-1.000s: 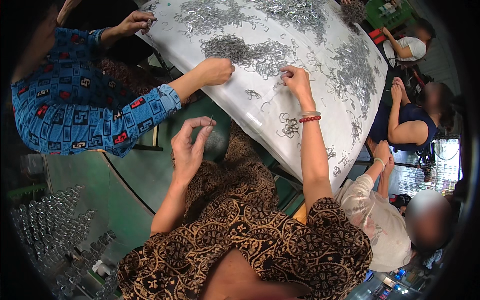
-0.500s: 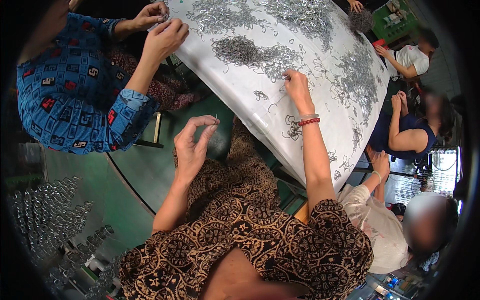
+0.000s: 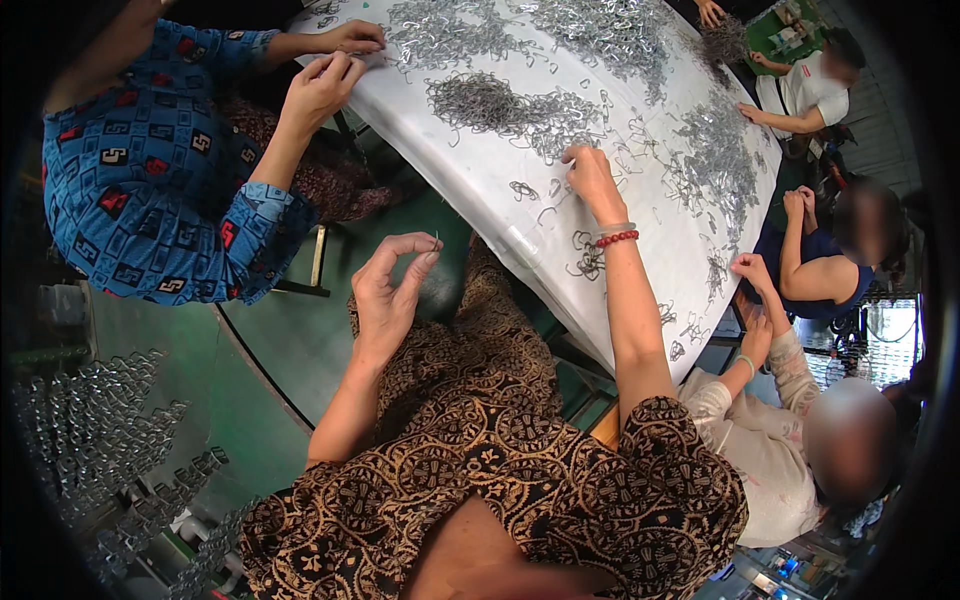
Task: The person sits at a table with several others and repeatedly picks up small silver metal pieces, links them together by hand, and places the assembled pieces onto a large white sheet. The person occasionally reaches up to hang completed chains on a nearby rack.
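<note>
My left hand (image 3: 386,292) is raised in front of the table's near edge, thumb and forefinger pinched together. A thin metal piece (image 3: 437,238), seen only as a short upright sliver, stands between their tips. Over the table, my right hand (image 3: 594,182) reaches down to the near edge of a spread of bent silvery wire hooks (image 3: 556,125). Its fingers are curled together, and whatever is at their tips is too small to make out. Beside those hooks lies a denser heap of dark wire pieces (image 3: 478,102). A small cluster of hooks (image 3: 523,190) sits closer to me.
A white-covered table (image 3: 480,185) carries several more metal piles (image 3: 715,150). At the left a person in a blue patterned shirt (image 3: 150,190) works at the edge. Several people sit along the right side. Metal parts (image 3: 90,430) hang in rows at lower left.
My right hand has shifted slightly, staying by the hooks; my left hand barely moved. The left neighbour's farther hand has reached over the table. At right, a neighbour's hand has risen toward the table edge.
</note>
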The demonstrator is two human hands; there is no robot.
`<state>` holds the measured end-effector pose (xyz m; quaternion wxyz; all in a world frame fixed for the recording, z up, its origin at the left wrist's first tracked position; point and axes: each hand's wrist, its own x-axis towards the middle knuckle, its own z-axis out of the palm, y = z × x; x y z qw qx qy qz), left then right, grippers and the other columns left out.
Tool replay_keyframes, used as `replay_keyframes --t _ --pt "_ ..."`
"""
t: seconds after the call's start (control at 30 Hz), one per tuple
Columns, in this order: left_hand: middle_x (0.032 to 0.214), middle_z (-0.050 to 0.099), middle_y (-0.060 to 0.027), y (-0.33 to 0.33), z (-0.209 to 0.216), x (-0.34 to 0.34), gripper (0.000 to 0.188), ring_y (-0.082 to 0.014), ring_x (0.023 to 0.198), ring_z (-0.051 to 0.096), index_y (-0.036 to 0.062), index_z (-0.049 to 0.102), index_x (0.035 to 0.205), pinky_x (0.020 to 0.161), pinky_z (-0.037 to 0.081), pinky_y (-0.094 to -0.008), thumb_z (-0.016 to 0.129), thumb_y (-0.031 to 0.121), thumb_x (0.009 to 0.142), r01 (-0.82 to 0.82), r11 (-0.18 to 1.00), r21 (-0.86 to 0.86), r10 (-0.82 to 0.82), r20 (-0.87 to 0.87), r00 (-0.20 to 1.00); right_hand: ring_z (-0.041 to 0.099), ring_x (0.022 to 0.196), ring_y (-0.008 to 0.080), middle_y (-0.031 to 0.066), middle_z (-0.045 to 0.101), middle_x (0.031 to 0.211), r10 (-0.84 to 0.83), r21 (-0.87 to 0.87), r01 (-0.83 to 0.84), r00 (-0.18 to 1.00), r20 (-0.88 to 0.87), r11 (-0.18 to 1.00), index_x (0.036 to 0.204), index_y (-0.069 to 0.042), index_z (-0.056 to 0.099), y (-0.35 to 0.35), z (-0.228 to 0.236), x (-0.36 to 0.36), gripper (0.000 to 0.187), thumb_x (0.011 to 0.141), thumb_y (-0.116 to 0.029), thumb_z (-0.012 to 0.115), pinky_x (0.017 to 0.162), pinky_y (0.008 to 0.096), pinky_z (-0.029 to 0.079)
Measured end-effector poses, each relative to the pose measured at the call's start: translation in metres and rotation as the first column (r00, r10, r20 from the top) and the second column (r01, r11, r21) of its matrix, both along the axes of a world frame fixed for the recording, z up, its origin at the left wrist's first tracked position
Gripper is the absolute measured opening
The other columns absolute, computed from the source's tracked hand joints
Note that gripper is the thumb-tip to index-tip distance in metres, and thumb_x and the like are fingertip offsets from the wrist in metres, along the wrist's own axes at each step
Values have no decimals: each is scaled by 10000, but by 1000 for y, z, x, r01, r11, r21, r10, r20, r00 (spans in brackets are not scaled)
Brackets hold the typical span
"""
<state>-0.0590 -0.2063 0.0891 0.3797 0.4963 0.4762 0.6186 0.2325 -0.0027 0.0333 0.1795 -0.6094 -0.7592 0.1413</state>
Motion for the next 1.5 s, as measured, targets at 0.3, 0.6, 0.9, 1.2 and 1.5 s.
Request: replay_keyframes --t 0.3,0.6,0.9,1.2,1.5 --pt "967 692 -107 0 -2 -1 82 -172 905 660 -25 644 947 804 516 -279 664 -33 868 -13 1000 26 14 -32 999 701 787 227 95 620 747 -332 -133 304 841 -428 943 1141 39 663 -4 32 11 350 807 52 561 703 330 546" --pt "939 700 -109 11 -18 8 129 -215 876 684 -3 652 975 767 527 -304 677 -20 850 -1 1000 20 6 -226 974 546 843 90 33 572 947 7 -48 -95 508 -861 994 1197 14 586 -129 42 -114 329 879 90 564 795 233 477" --pt "917 669 -117 22 -20 19 168 -285 821 642 1 633 975 705 514 -353 693 -26 821 34 999 36 -17 -402 915 591 921 107 69 579 991 -45 -92 -151 290 -956 984 1227 46 513 -159 56 -128 415 837 148 613 827 234 518" --pt "954 675 -131 38 -39 16 253 -283 937 634 1 655 1078 817 505 -344 696 11 829 -58 994 -92 34 -245 969 600 688 61 40 672 826 -36 -87 -94 445 -895 992 1226 -10 564 -147 48 -119 479 773 78 693 631 223 504" --pt "848 611 -279 163 -56 43 112 -434 800 617 -49 648 900 713 494 -488 634 55 858 -55 991 -120 -42 -684 728 577 616 66 26 680 783 18 -68 -136 547 -837 988 1220 -43 593 -149 38 -105 503 744 68 710 570 220 484"
